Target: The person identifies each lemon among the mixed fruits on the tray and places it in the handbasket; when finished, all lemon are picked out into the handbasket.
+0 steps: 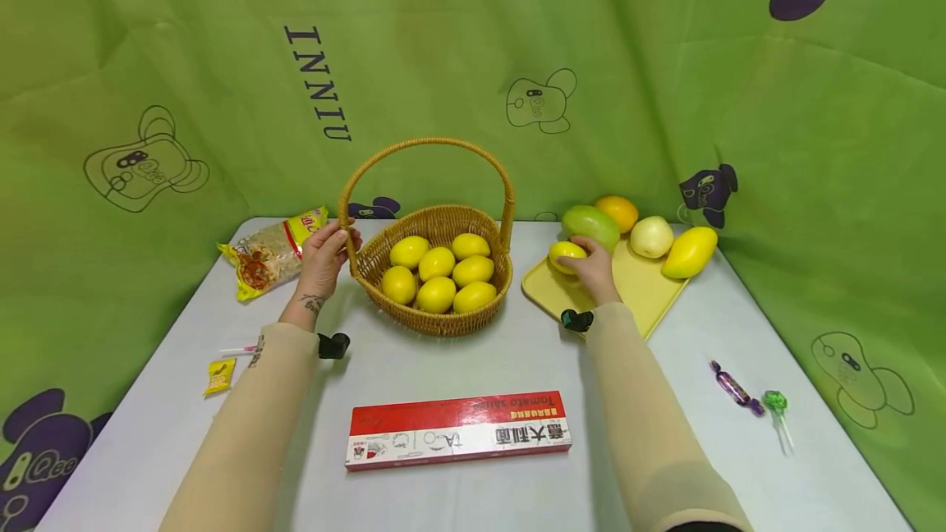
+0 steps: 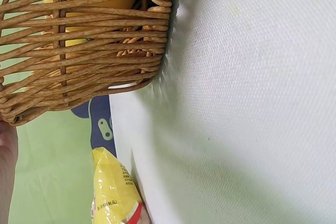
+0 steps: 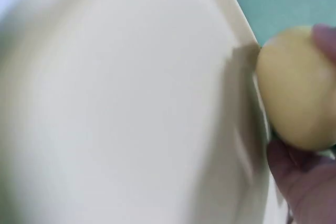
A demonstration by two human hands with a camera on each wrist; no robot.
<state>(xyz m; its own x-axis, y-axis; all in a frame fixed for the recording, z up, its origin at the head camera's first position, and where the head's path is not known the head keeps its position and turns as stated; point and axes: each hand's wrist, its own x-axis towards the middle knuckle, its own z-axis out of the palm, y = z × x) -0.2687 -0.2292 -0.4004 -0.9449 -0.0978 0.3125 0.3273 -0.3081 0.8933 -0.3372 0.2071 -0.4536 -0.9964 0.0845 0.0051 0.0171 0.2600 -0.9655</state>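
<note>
A wicker basket (image 1: 443,325) with a tall arched handle stands on the white table, holding several yellow lemons (image 1: 437,264). At the foot of the handle on the left side, my left hand (image 1: 323,259) grips the basket with thumb and fingers. My right hand (image 1: 597,271) holds one yellow lemon (image 1: 565,257) over the left part of a pale yellow tray (image 1: 636,294). In the right wrist view, thumb and fingertips sit on opposite sides of that lemon (image 3: 294,87). The left wrist view shows the basket's woven side (image 2: 84,51), with only a little of the hand.
A green mango (image 1: 591,225), an orange fruit (image 1: 617,212), a pale round fruit (image 1: 652,236) and a yellow mango (image 1: 691,253) lie around the tray's far side. Nearby are a food bag (image 1: 269,257), a red-white box (image 1: 458,431), small candies (image 1: 219,377) and a green lollipop (image 1: 776,402).
</note>
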